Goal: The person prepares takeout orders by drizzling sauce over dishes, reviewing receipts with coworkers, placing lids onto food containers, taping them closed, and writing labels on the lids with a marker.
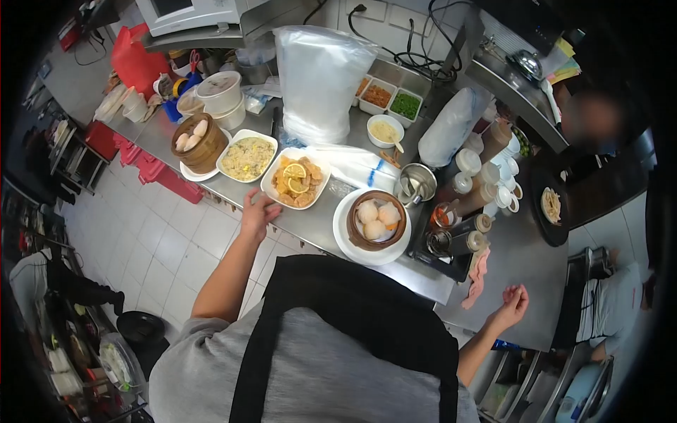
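Note:
My left hand (259, 213) is at the front edge of the steel counter, its fingers apart and close to a white square bowl of fried pieces topped with lemon slices (295, 179); I cannot tell if they touch. My right hand (510, 307) is over the right part of the counter, fingers curled in, with nothing visible in them. Near it lies a pink cloth (476, 280). Between my hands, a bamboo steamer of dumplings (377, 221) sits on a white plate (347, 243). Left of the lemon dish are a bowl of fried rice (247, 156) and a taller steamer with buns (199, 144).
A large stack of plastic bags (321, 84) stands at the back. Sauce bottles (469, 185) and a metal cup (417, 182) crowd the right. Containers of chopped toppings (390, 100) sit behind. Another person (596, 120) is at far right, beyond a dark tray (536, 201).

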The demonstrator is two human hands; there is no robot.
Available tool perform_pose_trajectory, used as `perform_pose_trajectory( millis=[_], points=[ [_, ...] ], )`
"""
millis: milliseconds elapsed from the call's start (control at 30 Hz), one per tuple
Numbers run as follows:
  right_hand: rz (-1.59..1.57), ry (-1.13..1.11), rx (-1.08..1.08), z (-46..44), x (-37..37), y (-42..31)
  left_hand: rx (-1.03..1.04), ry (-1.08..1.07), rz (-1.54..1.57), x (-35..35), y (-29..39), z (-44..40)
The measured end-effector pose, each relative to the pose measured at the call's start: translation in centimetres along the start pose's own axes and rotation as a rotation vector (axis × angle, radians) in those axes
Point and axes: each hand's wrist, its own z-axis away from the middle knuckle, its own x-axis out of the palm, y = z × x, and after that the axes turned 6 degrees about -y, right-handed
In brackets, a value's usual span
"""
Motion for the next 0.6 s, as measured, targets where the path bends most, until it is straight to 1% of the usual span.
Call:
perform_pose_trajectory(
  millis=[33, 133, 167, 233, 367, 600],
  points=[
    [0.003, 0.004, -0.019, 0.4, 0.6, -1.2, 0.051, 0.045, 0.026, -1.0, 0.0, -0.1],
    [-0.006, 0.038, -0.006, 1.4, 2.0, -3.3, 0.073, 0.111, 0.082, -4.9, 0.3, -1.7],
    [-0.008, 0.019, -0.013, 1.6, 2.3, -3.5, 0.081, 0.132, 0.100, -5.7, 0.5, -1.9],
    [-0.015, -0.006, -0.033, 2.0, 2.7, -3.9, 0.084, 0.127, 0.135, -6.9, 0.7, -1.9],
    [-0.010, -0.008, -0.071, 2.9, 3.7, -5.3, 0.077, 0.108, 0.181, -7.8, 1.0, -2.9],
    [0.009, 0.004, -0.098, 3.2, 4.4, -6.9, 0.063, 0.101, 0.130, -8.1, 0.7, -3.3]
  ],
)
